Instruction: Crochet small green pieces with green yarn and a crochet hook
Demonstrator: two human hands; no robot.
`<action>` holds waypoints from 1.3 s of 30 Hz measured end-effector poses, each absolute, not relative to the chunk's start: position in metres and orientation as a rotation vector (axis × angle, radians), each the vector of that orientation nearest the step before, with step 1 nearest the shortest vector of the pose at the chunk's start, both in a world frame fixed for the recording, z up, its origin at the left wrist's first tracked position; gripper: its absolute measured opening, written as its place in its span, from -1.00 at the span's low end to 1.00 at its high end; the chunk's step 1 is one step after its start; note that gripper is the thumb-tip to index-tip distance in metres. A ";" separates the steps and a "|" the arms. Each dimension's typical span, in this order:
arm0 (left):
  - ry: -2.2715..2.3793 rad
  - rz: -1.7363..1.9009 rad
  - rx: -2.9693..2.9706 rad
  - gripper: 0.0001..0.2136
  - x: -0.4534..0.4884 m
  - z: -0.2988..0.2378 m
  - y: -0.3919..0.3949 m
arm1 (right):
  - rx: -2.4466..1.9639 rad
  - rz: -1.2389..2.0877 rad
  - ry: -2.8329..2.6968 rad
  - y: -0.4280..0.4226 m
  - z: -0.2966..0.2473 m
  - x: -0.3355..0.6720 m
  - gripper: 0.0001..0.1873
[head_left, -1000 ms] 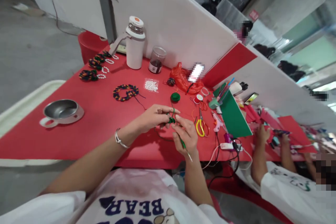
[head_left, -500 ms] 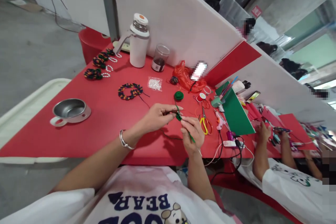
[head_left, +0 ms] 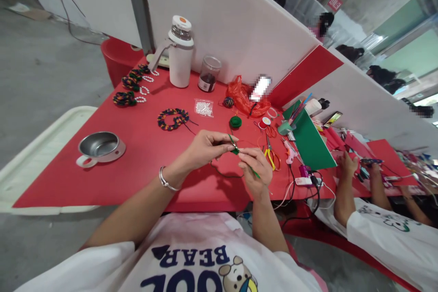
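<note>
My left hand [head_left: 208,148] is closed in a pinch on a small piece of green crochet work [head_left: 235,151], with green yarn running over its fingers. My right hand [head_left: 257,169] grips a crochet hook [head_left: 255,173] with a green handle; its tip meets the work between the two hands. Just beyond them rests a green yarn ball [head_left: 235,122]. A dark multicoloured braided ring [head_left: 173,119] lies beyond my left forearm, a loose strand trailing from it. The exact stitch is too small to make out.
A metal cup [head_left: 101,147] stands at left, a white flask [head_left: 180,59] and a jar [head_left: 209,74] at the back. Yellow-handled scissors [head_left: 270,157], a glue gun [head_left: 290,151] and cables [head_left: 313,189] lie to the right. A co-worker's hand [head_left: 349,164] is beyond the green board [head_left: 316,146].
The view has shifted slightly, so most table things appear a little farther right. Both hands stay together at the green work, with small finger and hook movements.
</note>
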State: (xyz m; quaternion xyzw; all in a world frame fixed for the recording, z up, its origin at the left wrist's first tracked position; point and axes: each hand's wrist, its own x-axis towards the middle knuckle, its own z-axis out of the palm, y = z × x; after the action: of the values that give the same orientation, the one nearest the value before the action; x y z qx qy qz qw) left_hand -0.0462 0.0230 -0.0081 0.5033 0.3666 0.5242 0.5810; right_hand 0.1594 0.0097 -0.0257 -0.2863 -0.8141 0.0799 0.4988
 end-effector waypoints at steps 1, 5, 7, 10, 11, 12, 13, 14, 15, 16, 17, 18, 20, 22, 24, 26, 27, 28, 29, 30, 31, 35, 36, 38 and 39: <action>0.848 1.226 1.159 -0.68 -0.046 -0.009 0.024 | -0.708 0.215 -1.940 0.009 -0.026 0.159 -0.80; 0.815 1.219 1.105 -0.56 -0.044 -0.012 0.025 | -0.748 0.296 -1.835 0.009 -0.026 0.155 -0.84; 0.812 1.224 1.106 -0.55 -0.041 -0.012 0.025 | -0.738 0.330 -1.791 0.009 -0.026 0.153 -0.83; 0.802 1.260 1.143 -0.62 -0.038 -0.013 0.025 | -0.715 0.348 -1.768 0.009 -0.028 0.151 -0.77; 0.799 1.273 1.149 -0.63 -0.037 -0.013 0.026 | -0.714 0.346 -1.771 0.009 -0.029 0.151 -0.76; 0.797 1.284 1.147 -0.63 -0.037 -0.014 0.026 | -0.717 0.340 -1.776 0.009 -0.030 0.151 -0.75; 0.796 1.295 1.134 -0.62 -0.037 -0.015 0.026 | -0.723 0.327 -1.782 0.008 -0.032 0.151 -0.74; 0.794 1.303 1.112 -0.62 -0.037 -0.016 0.027 | -0.731 0.305 -1.787 0.008 -0.033 0.151 -0.74; 0.790 1.306 1.084 -0.60 -0.036 -0.017 0.027 | -0.739 0.272 -1.790 0.007 -0.034 0.151 -0.73; 0.783 1.305 1.051 -0.59 -0.036 -0.018 0.026 | -0.749 0.232 -1.792 0.006 -0.036 0.150 -0.73; 0.777 1.304 1.017 -0.57 -0.034 -0.019 0.026 | -0.765 0.190 -1.791 0.006 -0.037 0.149 -0.73; 0.774 1.306 0.985 -0.55 -0.032 -0.020 0.025 | -0.782 0.151 -1.787 0.006 -0.038 0.148 -0.73; 0.787 1.345 0.929 -0.53 -0.027 -0.020 0.022 | -0.811 0.091 -1.776 0.005 -0.040 0.144 -0.72; 0.812 1.417 0.879 -0.53 -0.021 -0.020 0.019 | -0.813 0.042 -1.769 0.006 -0.043 0.140 -0.71; 0.828 1.470 0.826 -0.53 -0.015 -0.019 0.016 | -0.796 -0.003 -1.759 0.007 -0.047 0.136 -0.68; 0.835 1.492 0.772 -0.53 -0.011 -0.018 0.015 | -0.775 -0.020 -1.722 0.009 -0.052 0.133 -0.67; 0.831 1.485 0.745 -0.52 -0.010 -0.017 0.014 | -0.757 -0.010 -1.697 0.011 -0.054 0.132 -0.67; 0.820 1.466 0.717 -0.51 -0.011 -0.016 0.014 | -0.734 0.015 -1.670 0.012 -0.056 0.132 -0.68; 0.805 1.434 0.690 -0.50 -0.012 -0.015 0.014 | -0.703 0.056 -1.649 0.013 -0.058 0.132 -0.69; 0.789 1.391 0.669 -0.50 -0.014 -0.014 0.014 | -0.674 0.117 -1.635 0.015 -0.059 0.134 -0.71; 0.775 1.344 0.652 -0.50 -0.017 -0.013 0.015 | -0.653 0.195 -1.629 0.016 -0.059 0.136 -0.72; 0.766 1.226 0.654 -0.52 -0.028 -0.011 0.017 | -0.642 0.506 -1.621 0.019 -0.057 0.148 -0.78; 0.768 1.215 0.663 -0.53 -0.030 -0.011 0.017 | -0.645 0.548 -1.624 0.019 -0.057 0.151 -0.78; 0.774 1.204 0.683 -0.54 -0.033 -0.012 0.017 | -0.644 0.595 -1.638 0.018 -0.055 0.155 -0.78; 0.777 1.200 0.689 -0.54 -0.033 -0.012 0.017 | -0.643 0.614 -1.643 0.018 -0.055 0.157 -0.78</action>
State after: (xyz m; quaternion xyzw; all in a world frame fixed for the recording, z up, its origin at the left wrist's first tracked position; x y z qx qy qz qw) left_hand -0.0332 0.0173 -0.0122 0.3096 0.3489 0.5392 0.7012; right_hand 0.1572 0.0179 -0.0551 -0.2767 -0.7073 0.2642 0.5944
